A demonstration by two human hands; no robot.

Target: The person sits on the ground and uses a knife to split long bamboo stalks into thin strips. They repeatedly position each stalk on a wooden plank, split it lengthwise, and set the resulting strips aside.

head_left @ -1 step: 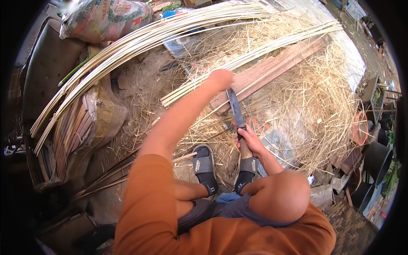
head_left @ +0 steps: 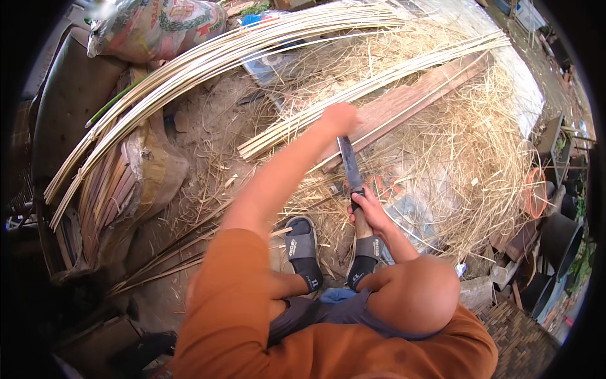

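Observation:
My right hand is wrapped round the handle of a long knife, above my right foot. The dark blade points away from me, its tip just below my left hand. That left hand is closed and slightly blurred; whatever its fingers hold is hidden. Beneath it lies a reddish-brown wooden plank, slanting up to the right. A thin pale strip runs along the plank, passing by the blade. Beside the plank's far edge rests a bundle of pale split strips.
A larger bundle of long strips arcs across the far left, near a stuffed sack. Shavings cover the ground at right, with an orange ring-shaped thing beyond. Brown slats stand in a torn wrapping at left.
My left hand and forearm have shifted slightly to the right. The knife and my right hand look almost unmoved.

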